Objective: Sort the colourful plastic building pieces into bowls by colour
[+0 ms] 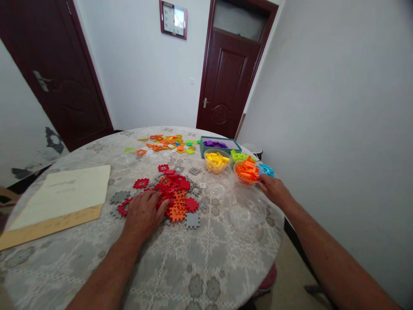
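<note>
My left hand lies on the table with its fingers spread flat over the near edge of a pile of red interlocking plastic tiles, which has a few orange tiles mixed in. My right hand reaches to the table's right edge and touches the near side of a clear bowl of orange pieces. Whether its fingers grip the bowl cannot be made out. An empty clear bowl sits between my two hands.
A bowl of yellow pieces, green pieces, blue pieces and a teal box of purple pieces stand at the right. More mixed tiles lie farther back. Paper on a board lies left. The round table has a patterned cloth.
</note>
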The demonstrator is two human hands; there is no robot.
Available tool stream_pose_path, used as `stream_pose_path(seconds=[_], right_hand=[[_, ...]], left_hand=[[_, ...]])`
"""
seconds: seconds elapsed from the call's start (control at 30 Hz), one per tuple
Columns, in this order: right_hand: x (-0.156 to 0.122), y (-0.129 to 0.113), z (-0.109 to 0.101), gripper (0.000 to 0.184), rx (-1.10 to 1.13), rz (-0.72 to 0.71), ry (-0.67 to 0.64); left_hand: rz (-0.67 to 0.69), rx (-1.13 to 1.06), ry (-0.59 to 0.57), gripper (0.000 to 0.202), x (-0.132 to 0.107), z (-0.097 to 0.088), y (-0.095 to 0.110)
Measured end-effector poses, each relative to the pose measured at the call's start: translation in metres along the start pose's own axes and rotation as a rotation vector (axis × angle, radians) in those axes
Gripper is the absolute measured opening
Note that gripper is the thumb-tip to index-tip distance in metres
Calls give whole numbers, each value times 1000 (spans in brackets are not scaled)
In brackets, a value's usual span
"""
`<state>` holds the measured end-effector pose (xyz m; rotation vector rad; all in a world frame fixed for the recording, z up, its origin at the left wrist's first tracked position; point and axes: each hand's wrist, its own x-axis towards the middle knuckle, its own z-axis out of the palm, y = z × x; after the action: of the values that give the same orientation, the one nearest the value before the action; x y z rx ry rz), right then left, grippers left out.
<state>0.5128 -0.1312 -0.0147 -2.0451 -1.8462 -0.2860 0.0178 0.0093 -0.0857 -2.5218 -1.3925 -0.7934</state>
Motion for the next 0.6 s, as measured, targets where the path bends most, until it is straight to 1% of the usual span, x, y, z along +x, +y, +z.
stream_pose_path(seconds=[0.13,0.2,0.27,0.37,0.43,0.5,0.53,0.6], right_hand=[[-2,-8,-20,22,-47,-14,62],[-2,-20,-33,23,-67,-47,99],[-3,-41,-47,24,-74,-82,136],[-3,-86,-62,27,-10,-135,163],[-3,-124,-66,27,96,-165,138],[-2,-163,-61,26,231,-182,78],[-1,-181,-55,24,305,-185,40],[2,-216,-37,23,484,-169,-54]], left_hand=[[-6,-9,16,44,-1,1,0],[-19,-19,18,43,-1,0,2],[-45,-23,15,42,-2,-3,4],[-94,-9,13,38,-3,-6,4],[-120,-18,31,33,-4,-6,1],[-148,-71,81,28,-4,-6,-3],[-166,-104,111,27,-4,-6,-6],[-206,-157,164,27,-3,-6,-13]])
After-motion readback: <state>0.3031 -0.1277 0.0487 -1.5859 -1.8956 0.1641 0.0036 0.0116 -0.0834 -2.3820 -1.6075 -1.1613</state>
